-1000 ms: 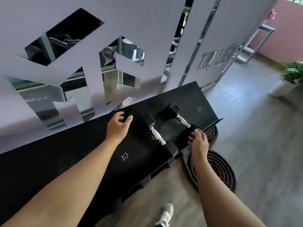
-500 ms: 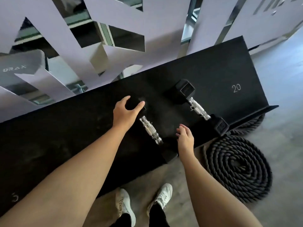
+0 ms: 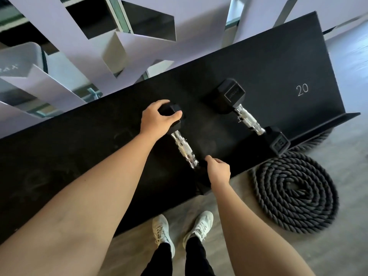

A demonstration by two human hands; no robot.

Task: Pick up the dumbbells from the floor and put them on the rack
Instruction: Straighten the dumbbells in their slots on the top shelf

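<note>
Centre frame: near dumbbell point(image 3: 184, 148) lies on black rack point(image 3: 79, 156) | left hand point(image 3: 157, 117) fingers clamped over its far head | right hand point(image 3: 218, 171) fingers curled on near head | second dumbbell point(image 3: 249, 120) right, beside "20" point(image 3: 302, 90).

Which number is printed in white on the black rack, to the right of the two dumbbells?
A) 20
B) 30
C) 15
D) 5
A: the white number 20 is printed on the rack, just right of the free dumbbell; the left hand and right hand are on the ends of the other dumbbell.
</note>
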